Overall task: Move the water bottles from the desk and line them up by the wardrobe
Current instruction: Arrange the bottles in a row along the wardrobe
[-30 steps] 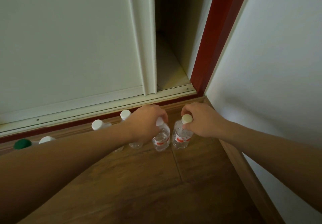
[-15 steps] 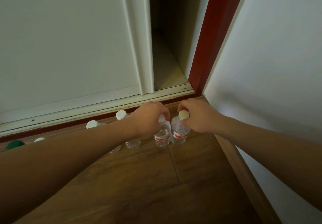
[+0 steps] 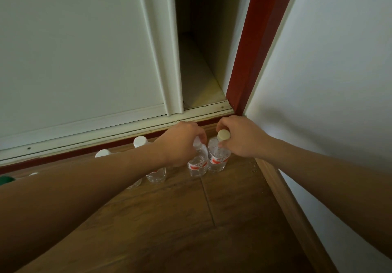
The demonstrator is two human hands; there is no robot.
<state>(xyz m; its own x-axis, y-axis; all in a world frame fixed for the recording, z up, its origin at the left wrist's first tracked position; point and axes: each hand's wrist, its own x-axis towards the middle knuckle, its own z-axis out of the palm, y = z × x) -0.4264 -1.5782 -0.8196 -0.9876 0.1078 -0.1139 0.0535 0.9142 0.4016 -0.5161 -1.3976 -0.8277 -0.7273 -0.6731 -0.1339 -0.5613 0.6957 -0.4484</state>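
Observation:
Two clear water bottles with red labels stand side by side on the wooden floor by the wardrobe's sliding door (image 3: 84, 50). My left hand (image 3: 180, 143) grips the neck of the left bottle (image 3: 198, 164), hiding most of its cap. My right hand (image 3: 239, 137) holds the right bottle (image 3: 218, 159) around its neck, just below the cream cap. More bottles stand in a row to the left: a white-capped bottle (image 3: 140, 141), another white cap (image 3: 103, 153), and a green cap (image 3: 6, 179) at the frame's edge. My left forearm covers their bodies.
The wardrobe door stands partly open, showing a dark gap (image 3: 199, 50). A red frame post (image 3: 254, 45) meets the white wall (image 3: 328, 81) in the corner. A wooden skirting board (image 3: 284, 198) runs along the wall on the right.
Both hands and the two bottles have shifted a little toward the wardrobe's track and the corner. The grips look the same.

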